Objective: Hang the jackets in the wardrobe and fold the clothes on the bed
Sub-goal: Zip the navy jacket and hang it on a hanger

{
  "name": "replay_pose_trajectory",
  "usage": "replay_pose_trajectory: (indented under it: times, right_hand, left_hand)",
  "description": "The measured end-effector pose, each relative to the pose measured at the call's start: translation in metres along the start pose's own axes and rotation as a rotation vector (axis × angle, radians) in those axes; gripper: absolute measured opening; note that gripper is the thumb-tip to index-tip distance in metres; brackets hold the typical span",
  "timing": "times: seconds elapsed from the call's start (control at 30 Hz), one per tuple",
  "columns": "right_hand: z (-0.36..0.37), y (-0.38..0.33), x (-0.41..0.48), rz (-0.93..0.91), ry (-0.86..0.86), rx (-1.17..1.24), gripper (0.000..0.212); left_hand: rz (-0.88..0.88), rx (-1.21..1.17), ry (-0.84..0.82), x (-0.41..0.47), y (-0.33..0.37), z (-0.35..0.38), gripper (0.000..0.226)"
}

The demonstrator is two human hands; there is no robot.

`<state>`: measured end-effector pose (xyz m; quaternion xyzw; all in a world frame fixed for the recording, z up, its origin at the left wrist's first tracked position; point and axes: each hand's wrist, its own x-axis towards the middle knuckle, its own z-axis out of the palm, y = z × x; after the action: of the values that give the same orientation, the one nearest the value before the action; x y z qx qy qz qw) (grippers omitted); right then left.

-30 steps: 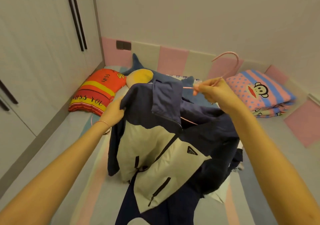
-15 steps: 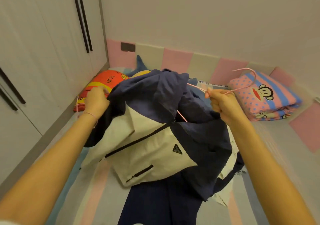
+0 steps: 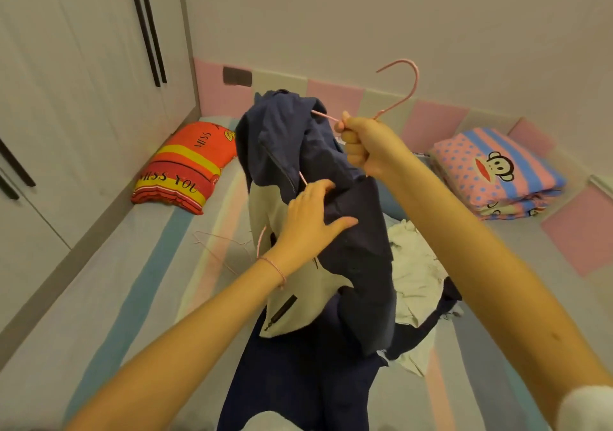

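1. The right hand (image 3: 361, 147) gripped the pink hanger (image 3: 401, 89) at its neck and held the navy-and-cream jacket (image 3: 358, 231) up over the bed (image 3: 132, 265). The left hand (image 3: 311, 218) lay flat on the jacket's front, fingers straight.
2. Risk — the jacket seemed only partly seated on the hanger, so a lift toward the wardrobe (image 3: 83, 99) could let it slide off.
3. The wardrobe doors looked closed — an obstacle with both hands busy.
4. Nearby lay a spare hanger (image 3: 225, 245), a white garment (image 3: 414, 271) and a red pillow (image 3: 185, 168).

My jacket (image 3: 358, 248): navy, cream panels. Hanger (image 3: 417, 81): pink. Pillow (image 3: 179, 168): red, yellow bands. Blanket (image 3: 464, 158): pink dots, blue stripes. Bed (image 3: 99, 281): pastel stripes.
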<state>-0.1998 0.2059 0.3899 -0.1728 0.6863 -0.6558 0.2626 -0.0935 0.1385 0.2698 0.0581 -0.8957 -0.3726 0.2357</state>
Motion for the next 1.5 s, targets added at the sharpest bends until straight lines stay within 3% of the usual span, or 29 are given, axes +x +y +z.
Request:
replay_pose_trajectory:
  times: [0.07,0.2,0.3,0.4,0.5,0.53,0.67,0.77,0.83,0.9,1.03,1.23,1.4,1.5]
  right_hand:
    - [-0.003,0.0,0.003,-0.005,0.02,0.007,0.034]
    - [-0.004,0.011,0.018,-0.014,0.087,-0.016,0.035]
    - [-0.008,0.014,0.027,0.052,0.116,0.04,0.036]
    - [-0.03,0.012,0.029,0.098,0.127,0.015,0.036]
    - [-0.05,0.014,0.02,0.133,0.084,-0.025,0.035]
    - [-0.053,0.014,0.016,0.13,0.058,-0.052,0.035]
    - [-0.063,0.002,-0.001,0.052,-0.022,-0.105,0.033]
    - [-0.066,-0.014,-0.015,-0.029,-0.009,-0.172,0.033]
    - [-0.067,-0.02,-0.022,-0.072,0.008,-0.219,0.031]
    - [-0.065,-0.023,-0.028,-0.091,0.019,-0.233,0.029]
    - [-0.053,-0.024,-0.032,-0.014,-0.048,-0.168,0.032]
    - [-0.047,-0.032,-0.033,-0.017,-0.122,-0.199,0.032]
    - [-0.068,-0.037,-0.023,-0.345,0.23,-0.687,0.029]
    - [-0.094,-0.023,0.003,-0.387,0.314,-0.748,0.036]
  left_hand:
    - [0.057,0.118,-0.05,0.005,0.002,-0.006,0.027]
    - [0.159,0.078,-0.103,-0.004,0.039,-0.005,0.043]
    - [0.256,0.0,-0.134,-0.019,0.056,0.0,0.035]
    - [0.321,-0.007,-0.273,-0.034,0.028,0.0,0.035]
    - [0.113,-0.169,-0.475,-0.046,-0.011,-0.001,0.022]
    - [0.061,-0.253,-0.466,-0.048,-0.021,-0.002,0.029]
    - [-0.176,-0.352,-0.102,-0.036,-0.053,-0.008,0.03]
    - [-0.447,-0.224,-0.165,-0.026,-0.073,-0.007,0.059]
    - [-0.492,-0.189,-0.161,-0.021,-0.08,-0.001,0.076]
    - [-0.466,-0.178,-0.127,-0.015,-0.078,0.005,0.082]
    - [-0.277,-0.157,-0.174,-0.006,-0.049,0.025,0.072]
    - [-0.077,0.114,0.005,0.016,-0.025,0.028,0.024]
    - [0.012,0.111,-0.012,0.004,-0.02,0.001,0.011]
    - [0.106,0.212,0.067,-0.007,-0.011,-0.026,0.022]
